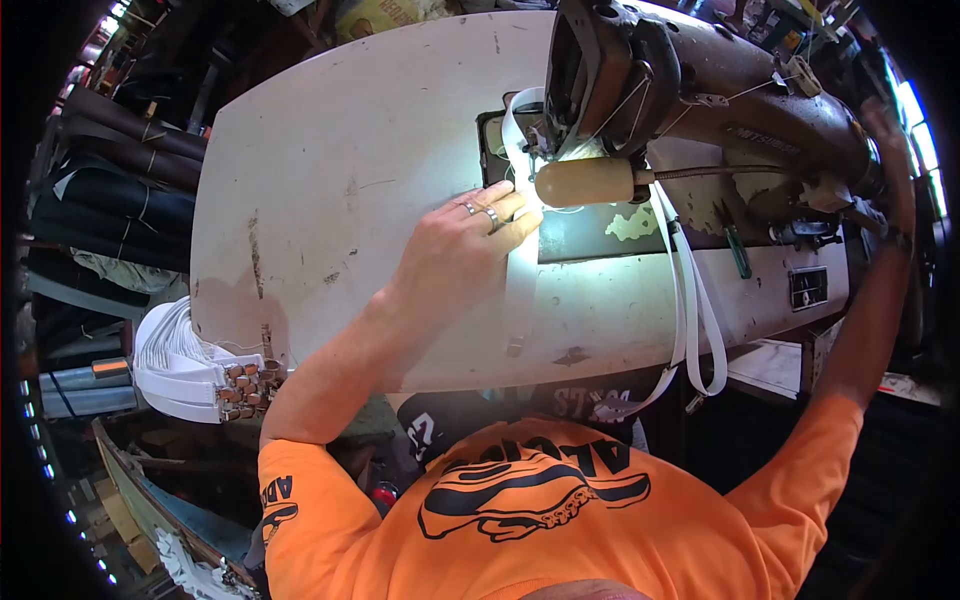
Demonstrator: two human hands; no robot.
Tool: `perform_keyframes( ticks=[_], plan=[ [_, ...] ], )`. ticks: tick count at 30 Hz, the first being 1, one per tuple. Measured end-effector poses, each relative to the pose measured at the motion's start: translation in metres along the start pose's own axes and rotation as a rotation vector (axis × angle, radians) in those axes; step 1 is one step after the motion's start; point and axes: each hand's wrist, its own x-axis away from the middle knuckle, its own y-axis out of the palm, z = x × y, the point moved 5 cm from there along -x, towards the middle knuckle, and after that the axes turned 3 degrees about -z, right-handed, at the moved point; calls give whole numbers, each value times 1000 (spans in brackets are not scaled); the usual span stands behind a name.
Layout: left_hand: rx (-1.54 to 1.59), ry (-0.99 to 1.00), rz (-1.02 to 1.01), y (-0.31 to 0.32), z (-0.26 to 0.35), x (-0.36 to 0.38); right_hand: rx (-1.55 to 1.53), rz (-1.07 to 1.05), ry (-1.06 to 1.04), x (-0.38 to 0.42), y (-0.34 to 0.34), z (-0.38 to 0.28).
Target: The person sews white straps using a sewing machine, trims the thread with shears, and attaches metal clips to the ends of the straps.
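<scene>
Evidently, the fingers of the left hand [462,238] lay close together against the white strap [521,280], though I could not tell whether they pinched it; the right hand [884,125], blurred beside the sewing machine [740,95], hid its grip. Just right of the left fingers the lamp [590,185] crowded in, a green-handled tool [738,252] farther off; to their left, scuffed tabletop [300,170] ran wide to its edge
</scene>
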Motion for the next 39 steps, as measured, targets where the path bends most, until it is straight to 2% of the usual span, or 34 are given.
perform_keyframes(
  ticks=[2,4,7,8,11,12,14,15,17,20,22,25,27,30,31,32,34,35,36,38,39],
  plan=[
    [22,-1,10,-2,0,-1,-246,-122,237,-36,0,65],
    [25,-1,16,-2,-1,-1,-506,-182,495,-34,9,87],
    [6,8,23,-4,-1,-2,-705,17,138,10,26,51],
    [1,13,26,-5,1,-2,-755,94,136,13,29,52],
    [-4,19,18,-4,4,-3,163,478,-109,28,1,62],
    [-8,14,22,-4,2,-3,316,657,-111,71,7,3],
    [-2,19,24,-4,0,-4,149,643,-201,155,37,-67],
    [1,21,25,-4,1,-3,106,504,-143,204,68,-73],
    [12,15,5,-5,2,-5,424,212,-415,280,149,-164],
    [-35,32,-11,-9,5,-6,311,-55,-184,310,197,-179],
    [-63,63,-1,-8,7,-8,135,-175,-67,294,210,-164],
    [-73,75,-2,-8,14,-9,215,-240,-114,242,235,-172],
    [-72,47,-54,-5,19,-7,289,-176,-385,192,269,-166],
    [-38,81,-137,-16,16,-7,594,-498,-425,97,342,-125],
    [-24,94,-178,-18,9,-6,645,-572,-422,80,356,-121],
    [139,-45,-132,-21,-11,-6,676,-610,-410,63,367,-121],
    [-25,-145,-124,-35,-51,-23,689,-633,-396,48,381,-123],
    [-58,-209,-20,-47,-62,-38,692,-633,-397,42,387,-123],
    [-23,-187,23,-46,-80,-55,688,-631,-400,37,392,-125],
    [-146,11,92,-33,-104,-87,679,-613,-407,32,399,-128],
    [-143,-1,38,-21,-114,-100,674,-603,-411,30,401,-130]
  ],
)
